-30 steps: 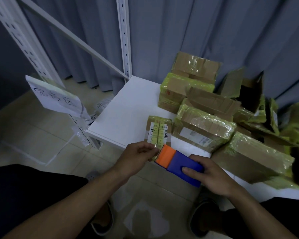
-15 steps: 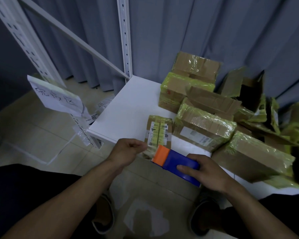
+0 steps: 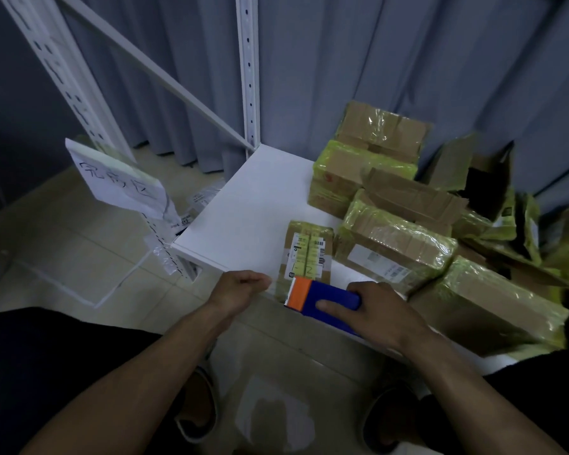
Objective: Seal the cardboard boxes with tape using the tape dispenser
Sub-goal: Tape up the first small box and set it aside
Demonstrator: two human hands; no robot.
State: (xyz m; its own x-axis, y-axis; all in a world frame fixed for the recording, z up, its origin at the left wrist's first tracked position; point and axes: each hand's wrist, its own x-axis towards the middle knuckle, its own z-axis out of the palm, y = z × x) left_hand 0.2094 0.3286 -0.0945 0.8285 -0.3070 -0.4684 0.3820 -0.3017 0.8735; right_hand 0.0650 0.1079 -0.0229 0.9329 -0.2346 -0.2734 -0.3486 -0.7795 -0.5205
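Observation:
A blue tape dispenser (image 3: 326,298) with an orange cutter end is gripped by my right hand (image 3: 380,310) at the near edge of the white table (image 3: 243,205). Its orange end rests at the near end of a small taped cardboard box (image 3: 306,254) that carries white labels. My left hand (image 3: 240,287) hovers just left of the dispenser at the table edge, fingers loosely curled and pinched together; whether it holds a tape end is too small to tell.
Several cardboard boxes wrapped in yellow-green tape (image 3: 395,244) pile up on the table's right side, one large box (image 3: 493,307) near my right forearm. Open flaps (image 3: 411,198) rise behind. A white rack post (image 3: 248,77) and a paper sign (image 3: 119,178) stand to the left.
My left hand has drawn away leftward from the dispenser's orange end. The dispenser and my right hand have shifted slightly left along the small box.

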